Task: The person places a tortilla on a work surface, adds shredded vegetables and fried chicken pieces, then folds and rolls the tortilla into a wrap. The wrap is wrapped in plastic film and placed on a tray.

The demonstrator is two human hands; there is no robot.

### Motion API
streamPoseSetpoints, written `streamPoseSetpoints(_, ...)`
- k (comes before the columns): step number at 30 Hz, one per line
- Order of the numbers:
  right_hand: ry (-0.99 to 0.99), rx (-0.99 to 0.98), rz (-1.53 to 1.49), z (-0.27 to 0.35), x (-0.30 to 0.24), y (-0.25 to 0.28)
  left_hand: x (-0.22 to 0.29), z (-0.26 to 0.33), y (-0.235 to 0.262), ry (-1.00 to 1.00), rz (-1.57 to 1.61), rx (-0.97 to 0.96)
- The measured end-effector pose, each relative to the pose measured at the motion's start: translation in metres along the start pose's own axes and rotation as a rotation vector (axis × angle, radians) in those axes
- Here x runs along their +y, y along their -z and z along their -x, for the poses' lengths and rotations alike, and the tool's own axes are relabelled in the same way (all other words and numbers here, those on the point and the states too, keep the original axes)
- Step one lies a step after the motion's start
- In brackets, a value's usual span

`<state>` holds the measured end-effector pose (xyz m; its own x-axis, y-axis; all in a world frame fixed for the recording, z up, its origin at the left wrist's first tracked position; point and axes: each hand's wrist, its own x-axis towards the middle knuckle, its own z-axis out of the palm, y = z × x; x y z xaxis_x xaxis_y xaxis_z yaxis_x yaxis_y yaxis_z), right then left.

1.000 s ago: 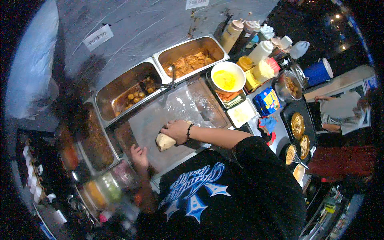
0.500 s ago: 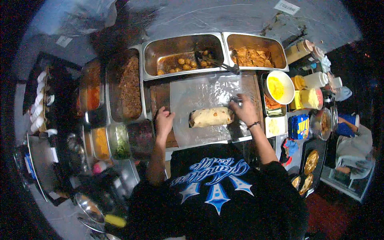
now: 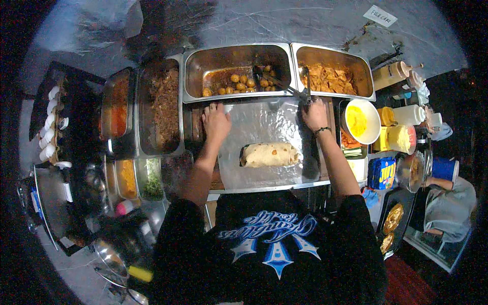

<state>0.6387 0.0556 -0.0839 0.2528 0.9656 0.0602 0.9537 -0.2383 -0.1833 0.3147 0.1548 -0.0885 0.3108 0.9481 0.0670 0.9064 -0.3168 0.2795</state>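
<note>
A rolled, lightly browned flatbread wrap [image 3: 270,154] lies across the near half of a shiny translucent wrapping sheet [image 3: 254,124]. The sheet covers a brown board [image 3: 197,131] in front of me. Both my arms reach forward, away from the wrap. My left hand [image 3: 217,120] rests at the sheet's far left corner, its fingers stretched out with nothing visible in them. At the far right corner, my right hand [image 3: 316,114], a dark band on its wrist, has curled fingers at the sheet's edge; its fingertips are partly hidden.
Beyond the board, a steel pan [image 3: 236,57] holds small round brown items, with tongs [image 3: 287,87] leaning over its rim. Another pan [image 3: 333,50] holds orange-brown slices. A pan of minced filling [image 3: 165,109] stands left; a white bowl of yellow food [image 3: 362,121] stands right. Another person's sleeve [image 3: 451,208] shows far right.
Both my hands have moved forward from beside the wrap to the sheet's far corners. The wrap stays on the sheet. The view has shifted slightly.
</note>
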Motion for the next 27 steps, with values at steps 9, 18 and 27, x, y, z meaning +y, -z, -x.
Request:
streamPoseSetpoints(9,0.143,-0.123,-0.136,0.004,-0.001,0.038,-0.012,-0.005,0.024,-0.158,0.322,0.060)
streamPoseSetpoints(18,0.335,0.091,-0.308,0.068,0.024,0.072,-0.042,0.030,0.054,-0.392,0.665,-0.034)
streamPoseSetpoints(27,0.491,0.166,-0.204,0.148,0.017,0.071,-0.062,0.097,0.043,-0.736,0.601,-0.006)
